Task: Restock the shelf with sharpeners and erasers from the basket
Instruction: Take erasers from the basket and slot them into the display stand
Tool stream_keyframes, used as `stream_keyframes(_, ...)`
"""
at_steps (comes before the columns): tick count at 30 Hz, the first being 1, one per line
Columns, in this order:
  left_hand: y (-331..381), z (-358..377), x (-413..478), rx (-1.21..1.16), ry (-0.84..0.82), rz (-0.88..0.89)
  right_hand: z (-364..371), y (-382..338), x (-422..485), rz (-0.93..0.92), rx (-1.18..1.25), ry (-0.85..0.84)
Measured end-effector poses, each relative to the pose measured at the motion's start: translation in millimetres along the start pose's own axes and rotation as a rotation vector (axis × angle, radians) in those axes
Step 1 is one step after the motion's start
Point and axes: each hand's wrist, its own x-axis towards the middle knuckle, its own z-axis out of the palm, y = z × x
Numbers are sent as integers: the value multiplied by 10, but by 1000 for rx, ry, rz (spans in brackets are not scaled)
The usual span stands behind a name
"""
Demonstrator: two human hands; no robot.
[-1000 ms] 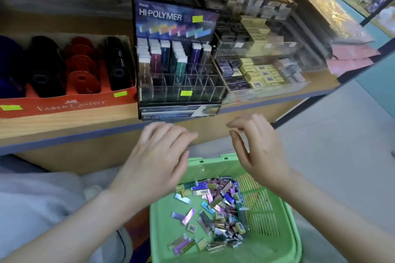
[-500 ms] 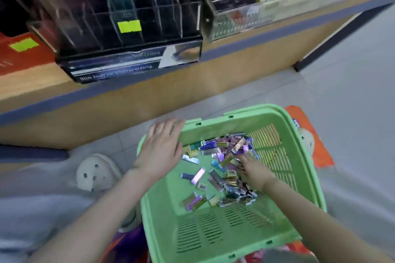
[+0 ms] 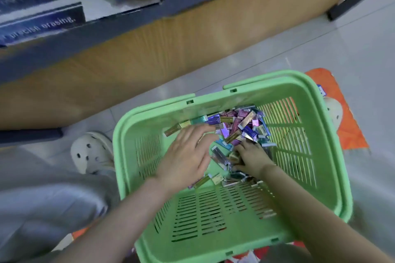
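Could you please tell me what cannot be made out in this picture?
Head view:
Right hand: fingertips buried in the pile of small shiny packets; any grip is hidden.
Left hand: its palm covers packets in the green plastic basket.
Dark display box: cut off by the top edge, print blurred.
Packets: too small to tell erasers from sharpeners.

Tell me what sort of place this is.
Most likely a stationery shop aisle. A display box printed with "precise erasing" stands on a wooden shelf. A green basket on the tiled floor holds a pile of small shiny packets, apparently stock.
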Motion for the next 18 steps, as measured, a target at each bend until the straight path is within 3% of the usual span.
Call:
stream_keyframes(2, 53, 194, -6, -28, -186, -120, 10, 11, 7, -19, -41, -9)
stream_keyframes(4, -1, 425, -24, -99, -334, -391, 20, 25, 5, -44, -69, -4)
stream_keyframes(7, -172, 786, -83, -205, -405, -766, 50, 21, -2, -51, -43, 39)
stream_keyframes(9, -267, 970, -117, -273, -437, -897, 72, 9, 17, -25, 2, 91)
stream_keyframes(11, -324, 1101, -145, -289, -443, -938, 88, -6, 47, 5, 21, 136)
stream_keyframes(18, -406, 1292, -135, -52, -427, -796, 114, -143, 146, -41, 40, 127)
